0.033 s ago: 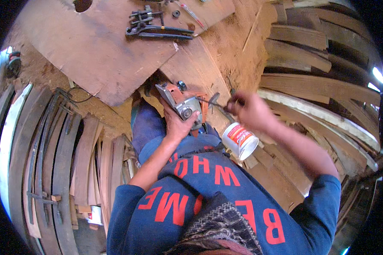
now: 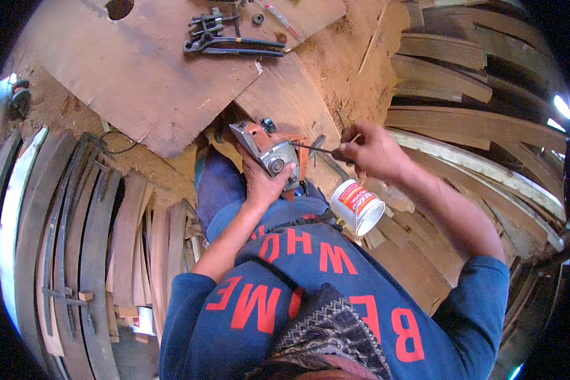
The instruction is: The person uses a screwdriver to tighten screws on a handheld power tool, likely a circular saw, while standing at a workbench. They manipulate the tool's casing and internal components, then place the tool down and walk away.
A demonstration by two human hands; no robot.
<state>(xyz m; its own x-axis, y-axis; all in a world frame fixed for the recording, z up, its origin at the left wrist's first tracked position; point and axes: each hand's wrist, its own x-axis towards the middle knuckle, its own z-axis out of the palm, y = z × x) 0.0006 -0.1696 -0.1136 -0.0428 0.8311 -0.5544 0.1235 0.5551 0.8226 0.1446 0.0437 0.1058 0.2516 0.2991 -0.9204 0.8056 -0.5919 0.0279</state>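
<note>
My left hand [image 2: 266, 182] grips an orange and grey power tool [image 2: 258, 139], apparently a planer, just beyond my dark blue shirt with red lettering. My right hand [image 2: 372, 153] is closed round the dark handle of a thin screwdriver [image 2: 320, 149], whose shaft reaches to the tool's silver housing; whether its tip touches a screw I cannot tell. A white tub with a red label [image 2: 354, 209] is just below my right hand. Beneath and beyond the tool lies a wooden plank [image 2: 301, 101].
A brown board [image 2: 139, 82] carries long-handled black pliers [image 2: 240, 52], a black clamp-like tool [image 2: 206, 25] and a small washer [image 2: 257, 19]. Several long timber pieces are stacked at left [image 2: 95, 234] and right [image 2: 449, 117]. A cable [image 2: 117, 149] loops beside the board; sawdust [image 2: 354, 76] covers the ground.
My right hand, with the screwdriver, has shifted a little upward and looks less blurred. My left hand and the power tool stay almost in place, with a slight shift of the whole view.
</note>
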